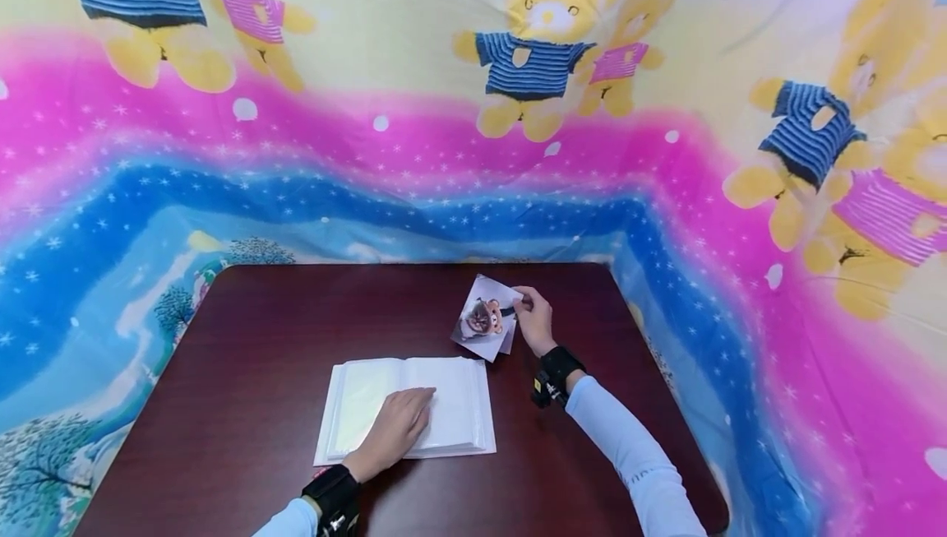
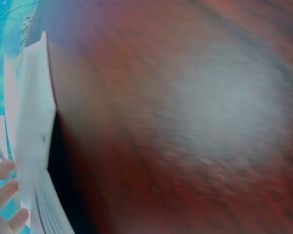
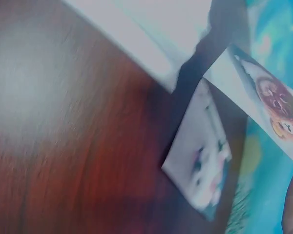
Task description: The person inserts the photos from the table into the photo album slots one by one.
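Note:
An album (image 1: 455, 418) with clear-sleeved white pages lies open near the middle of the table. My left hand (image 1: 394, 423) rests on it near the fold, fingers extended over the right page. In the left wrist view, those fingers touch the edge of the pages (image 2: 34, 112). My right hand (image 1: 536, 319) pinches the right corner of a photo (image 1: 484, 317) showing a brown round shape and a bear-like figure. Beneath it, a second photo (image 3: 200, 156) lies on the table, partly covered in the head view.
The dark reddish-brown table (image 1: 259, 340) has rounded corners. A cloth printed with bears (image 1: 533, 68) hangs behind it and along both sides. Beyond the album's upper right corner are the photos. Each wrist wears a black strap (image 1: 560, 372) with a small camera.

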A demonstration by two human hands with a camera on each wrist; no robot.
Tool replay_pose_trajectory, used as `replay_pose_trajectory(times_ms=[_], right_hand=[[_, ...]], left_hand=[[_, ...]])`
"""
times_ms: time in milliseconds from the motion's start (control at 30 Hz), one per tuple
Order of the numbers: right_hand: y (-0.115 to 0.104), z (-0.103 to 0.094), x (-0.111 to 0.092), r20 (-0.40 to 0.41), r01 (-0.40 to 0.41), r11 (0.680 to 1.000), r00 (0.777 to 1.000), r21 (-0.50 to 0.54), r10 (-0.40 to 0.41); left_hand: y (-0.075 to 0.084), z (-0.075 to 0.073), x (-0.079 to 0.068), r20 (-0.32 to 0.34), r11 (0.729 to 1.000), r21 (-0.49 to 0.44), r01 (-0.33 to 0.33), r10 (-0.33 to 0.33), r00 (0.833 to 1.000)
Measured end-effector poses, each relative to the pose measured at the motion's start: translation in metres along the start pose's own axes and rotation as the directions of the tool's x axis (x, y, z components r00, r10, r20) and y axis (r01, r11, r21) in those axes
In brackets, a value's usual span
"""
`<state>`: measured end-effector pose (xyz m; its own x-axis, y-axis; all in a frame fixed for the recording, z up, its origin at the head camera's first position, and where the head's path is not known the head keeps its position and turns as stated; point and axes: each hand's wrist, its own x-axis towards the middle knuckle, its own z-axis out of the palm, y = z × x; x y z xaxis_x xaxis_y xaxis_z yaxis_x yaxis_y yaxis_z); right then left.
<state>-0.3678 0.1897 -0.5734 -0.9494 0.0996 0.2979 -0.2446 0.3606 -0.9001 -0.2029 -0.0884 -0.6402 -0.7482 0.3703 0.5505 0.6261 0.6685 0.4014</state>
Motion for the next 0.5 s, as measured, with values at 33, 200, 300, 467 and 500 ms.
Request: replay_pose_trajectory(times_ms=[33, 200, 300, 467, 500], right_hand=[[-0.004, 0.0, -0.002, 0.023, 0.024, 0.999, 0.999, 0.023, -0.025], [-0.039, -0.003, -0.024, 0.248, 0.069, 0.982, 0.962, 0.174, -0.112], [-0.061, -0.004, -0.037, 0.389, 0.055, 0.981, 0.913, 0.186, -0.125], [-0.054, 0.009, -0.048, 0.502, 0.093, 0.98, 0.848, 0.174, -0.17], [-0.05, 0.013, -0.049, 0.508, 0.091, 0.98, 0.845, 0.177, -0.17]], left_hand=[[0.0, 0.0, 0.002, -0.018, 0.999, -0.031, 0.022, -0.022, 1.0], [0.002, -0.005, 0.013, -0.038, 0.947, -0.239, 0.213, -0.228, 0.973], [0.003, -0.009, 0.022, 0.015, 0.876, -0.361, 0.318, -0.336, 0.942], [0.004, -0.013, 0.028, 0.112, 0.745, -0.526, 0.41, -0.418, 0.902], [0.004, -0.013, 0.028, 0.124, 0.729, -0.54, 0.421, -0.426, 0.896]])
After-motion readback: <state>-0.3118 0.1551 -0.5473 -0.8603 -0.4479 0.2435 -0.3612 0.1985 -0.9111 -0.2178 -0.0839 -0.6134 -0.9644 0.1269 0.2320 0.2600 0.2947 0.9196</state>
